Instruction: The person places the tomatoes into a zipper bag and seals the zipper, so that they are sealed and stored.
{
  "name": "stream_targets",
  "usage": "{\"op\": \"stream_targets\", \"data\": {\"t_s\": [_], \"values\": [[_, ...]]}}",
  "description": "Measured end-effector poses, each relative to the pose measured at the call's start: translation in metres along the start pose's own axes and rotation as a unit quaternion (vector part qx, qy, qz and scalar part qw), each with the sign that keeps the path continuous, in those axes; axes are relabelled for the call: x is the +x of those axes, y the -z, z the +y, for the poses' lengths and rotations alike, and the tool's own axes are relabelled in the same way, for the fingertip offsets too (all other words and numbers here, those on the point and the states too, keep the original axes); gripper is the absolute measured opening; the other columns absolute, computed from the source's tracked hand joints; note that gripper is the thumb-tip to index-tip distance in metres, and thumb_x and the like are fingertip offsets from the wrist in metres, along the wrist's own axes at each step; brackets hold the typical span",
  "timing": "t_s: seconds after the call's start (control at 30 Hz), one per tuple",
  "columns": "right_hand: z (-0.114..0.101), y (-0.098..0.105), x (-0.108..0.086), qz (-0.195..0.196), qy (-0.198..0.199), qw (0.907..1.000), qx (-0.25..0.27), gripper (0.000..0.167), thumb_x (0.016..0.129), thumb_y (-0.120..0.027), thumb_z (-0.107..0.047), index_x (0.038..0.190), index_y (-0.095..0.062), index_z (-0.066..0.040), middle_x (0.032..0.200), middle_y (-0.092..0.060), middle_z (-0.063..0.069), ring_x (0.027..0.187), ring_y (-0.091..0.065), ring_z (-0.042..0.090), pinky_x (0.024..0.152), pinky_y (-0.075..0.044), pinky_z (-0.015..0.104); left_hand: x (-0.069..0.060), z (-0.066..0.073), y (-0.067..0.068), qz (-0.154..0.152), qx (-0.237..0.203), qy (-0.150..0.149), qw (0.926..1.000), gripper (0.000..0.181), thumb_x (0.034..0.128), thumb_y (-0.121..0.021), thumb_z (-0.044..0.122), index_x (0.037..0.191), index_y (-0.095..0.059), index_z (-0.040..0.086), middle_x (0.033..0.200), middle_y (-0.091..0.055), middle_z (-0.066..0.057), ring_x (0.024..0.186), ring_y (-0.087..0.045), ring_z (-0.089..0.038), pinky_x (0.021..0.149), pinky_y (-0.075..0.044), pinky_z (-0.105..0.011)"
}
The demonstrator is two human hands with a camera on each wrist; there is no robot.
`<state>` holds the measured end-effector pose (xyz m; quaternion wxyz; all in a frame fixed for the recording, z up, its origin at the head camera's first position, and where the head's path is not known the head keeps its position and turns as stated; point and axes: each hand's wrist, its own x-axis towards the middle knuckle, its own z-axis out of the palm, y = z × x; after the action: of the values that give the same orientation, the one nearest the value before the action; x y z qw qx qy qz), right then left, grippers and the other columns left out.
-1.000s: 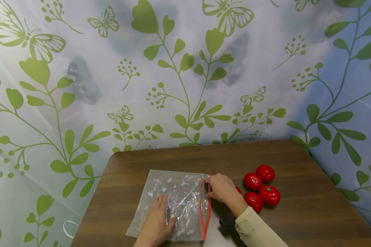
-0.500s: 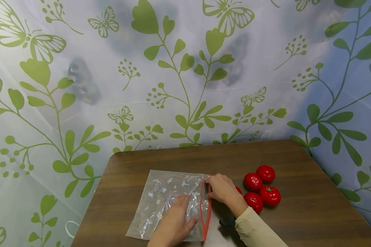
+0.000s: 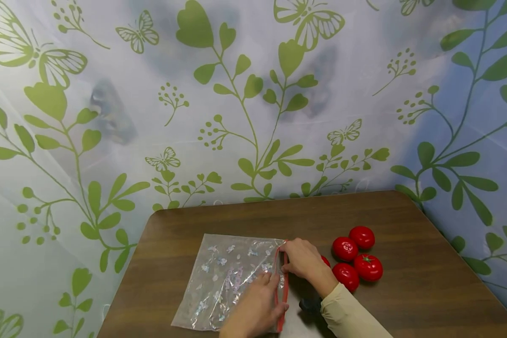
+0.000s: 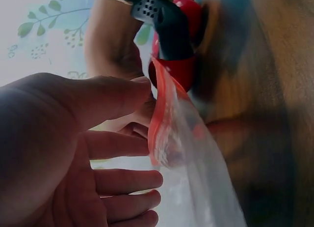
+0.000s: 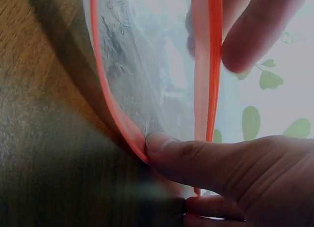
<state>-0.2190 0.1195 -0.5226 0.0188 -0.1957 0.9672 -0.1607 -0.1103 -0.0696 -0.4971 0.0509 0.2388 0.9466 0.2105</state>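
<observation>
A clear zip bag (image 3: 211,286) with small printed figures lies flat on the wooden table, its red zip edge facing right. My right hand (image 3: 306,263) pinches the far end of that edge; in the right wrist view the thumb (image 5: 181,156) lies inside the mouth, which gapes between two red strips (image 5: 214,84). My left hand (image 3: 255,305) rests over the bag near the mouth. The left wrist view shows its fingers (image 4: 130,180) extended, thumb and fingertips by the red edge (image 4: 158,114), not curled round it.
Several shiny red tomatoes (image 3: 368,267) sit in a cluster right of my right hand; one is partly hidden behind the hand. A black device (image 3: 310,305) is at the right wrist. A leaf-patterned curtain (image 3: 219,103) hangs behind the table (image 3: 186,220).
My left hand has slid rightward across the bag to its red mouth, and the mouth looks narrower in the head view. The right hand keeps its place at the corner.
</observation>
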Motion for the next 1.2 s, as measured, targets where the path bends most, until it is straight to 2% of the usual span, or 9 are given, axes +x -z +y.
{"op": "stream_targets", "data": {"t_s": [0.23, 0.37, 0.53, 0.7, 0.87, 0.97, 1.07, 1.2], "values": [[0.003, 0.003, 0.003, 0.001, 0.007, 1.0, 0.001, 0.029, 0.075, -0.1, -0.02, 0.098, -0.082, -0.017, 0.079, -0.071, 0.001, 0.077, -0.069, 0.028, 0.073, -0.061, 0.051, 0.008, 0.003, -0.007, 0.012, 0.013, -0.007, 0.9998, 0.063, 0.0989, -0.078, 0.041, 0.15, -0.062, 0.008, 0.149, -0.066, -0.018, 0.141, -0.062, -0.039, 0.114, -0.054, -0.05], [0.005, 0.002, 0.004, 0.0, 0.01, 0.9999, 0.004, 0.029, 0.076, -0.099, -0.019, 0.099, -0.082, -0.017, 0.081, -0.072, 0.002, 0.077, -0.069, 0.028, 0.074, -0.061, 0.052, 0.014, 0.003, -0.014, 0.028, 0.045, -0.008, 0.9985, 0.056, 0.0976, -0.079, 0.037, 0.143, -0.066, 0.006, 0.141, -0.068, -0.017, 0.136, -0.064, -0.039, 0.113, -0.055, -0.049], [0.008, 0.002, 0.006, -0.003, 0.013, 0.9999, 0.001, 0.03, 0.077, -0.098, -0.02, 0.103, -0.083, -0.017, 0.084, -0.074, 0.001, 0.077, -0.068, 0.025, 0.076, -0.062, 0.05, 0.018, 0.003, -0.018, 0.036, 0.072, 0.004, 0.9968, 0.05, 0.0906, -0.079, 0.027, 0.135, -0.068, 0.005, 0.138, -0.067, -0.02, 0.133, -0.063, -0.039, 0.113, -0.055, -0.047], [0.01, 0.004, 0.008, -0.006, 0.013, 0.9999, 0.001, 0.032, 0.078, -0.097, -0.019, 0.107, -0.084, -0.016, 0.089, -0.077, 0.001, 0.081, -0.07, 0.025, 0.079, -0.063, 0.05, 0.022, 0.001, -0.022, 0.009, 0.086, 0.018, 0.9961, 0.061, 0.0851, -0.08, 0.024, 0.142, -0.066, 0.007, 0.143, -0.063, -0.022, 0.139, -0.059, -0.041, 0.115, -0.054, -0.047], [0.013, 0.004, 0.009, -0.008, 0.016, 0.9998, 0.002, 0.036, 0.078, -0.098, -0.019, 0.111, -0.084, -0.015, 0.094, -0.079, 0.003, 0.085, -0.073, 0.028, 0.082, -0.064, 0.052, 0.027, -0.008, -0.037, -0.03, 0.079, 0.032, 0.9959, 0.07, 0.0845, -0.078, 0.022, 0.15, -0.061, 0.007, 0.155, -0.056, -0.025, 0.149, -0.05, -0.044, 0.117, -0.051, -0.054], [0.014, 0.005, 0.01, -0.008, 0.02, 0.9998, 0.003, 0.036, 0.078, -0.098, -0.019, 0.11, -0.084, -0.014, 0.093, -0.079, 0.004, 0.083, -0.072, 0.027, 0.081, -0.064, 0.052, 0.029, -0.005, -0.036, -0.048, 0.085, 0.051, 0.994, 0.073, 0.0847, -0.078, 0.023, 0.153, -0.059, 0.007, 0.161, -0.053, -0.024, 0.153, -0.048, -0.043, 0.119, -0.05, -0.054], [0.015, 0.007, 0.012, -0.015, 0.019, 0.9997, 0.003, 0.034, 0.078, -0.098, -0.021, 0.108, -0.084, -0.015, 0.089, -0.077, 0.002, 0.079, -0.068, 0.025, 0.079, -0.063, 0.05, 0.032, 0.006, -0.028, -0.059, 0.102, 0.072, 0.9904, 0.084, 0.0755, -0.087, 0.023, 0.152, -0.059, 0.006, 0.162, -0.053, -0.02, 0.153, -0.049, -0.042, 0.119, -0.051, -0.05], [0.016, 0.006, 0.013, -0.021, 0.015, 0.9997, 0.004, 0.034, 0.077, -0.099, -0.022, 0.107, -0.084, -0.016, 0.088, -0.076, 0.002, 0.077, -0.065, 0.022, 0.078, -0.063, 0.049, 0.034, 0.008, -0.03, -0.048, 0.118, 0.076, 0.9889, 0.091, 0.0677, -0.091, 0.023, 0.15, -0.06, 0.003, 0.161, -0.055, -0.019, 0.15, -0.052, -0.042, 0.116, -0.053, -0.051]]}}
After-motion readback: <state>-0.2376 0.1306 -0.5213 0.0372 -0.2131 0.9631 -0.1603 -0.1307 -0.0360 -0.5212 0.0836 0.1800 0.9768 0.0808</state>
